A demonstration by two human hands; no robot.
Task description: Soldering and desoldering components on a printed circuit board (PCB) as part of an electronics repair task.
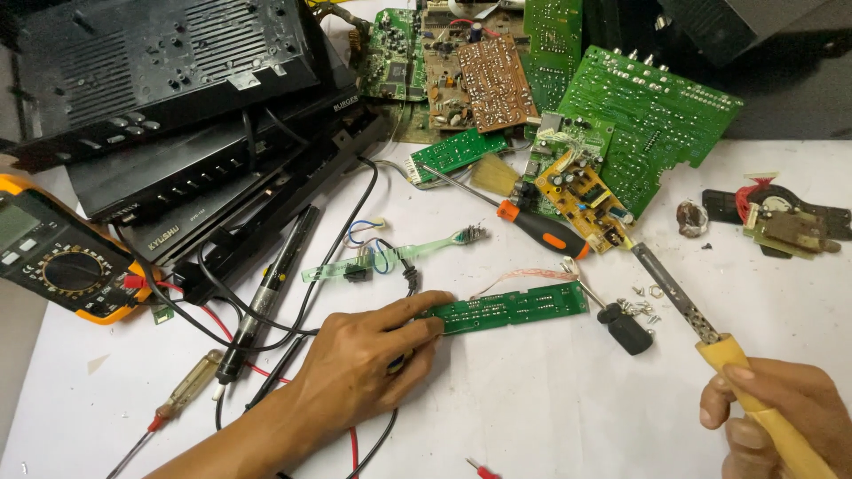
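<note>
Head view shows the long green circuit board (515,307) lying flat on the white bench top (550,408), near its middle, with its long axis running left to right and its right end tilted slightly toward the far edge. The left hand (359,368) presses down on the board's left end, fingertips (428,326) touching it, palm flat rather than curled around anything. The right hand (768,421), at the near right corner of the bench, is closed around the yellow handle of a soldering iron (701,324). The iron's metal shaft slants up and to the left, away from the grip, so its tip sits well to the right of the board's right end and farther back, near a small yellow circuit board (586,200). Between iron and board lie a small black knob (628,333) and a scatter of loose screws (641,306). So the left hand is on the board; the right hand is well apart from it.
</note>
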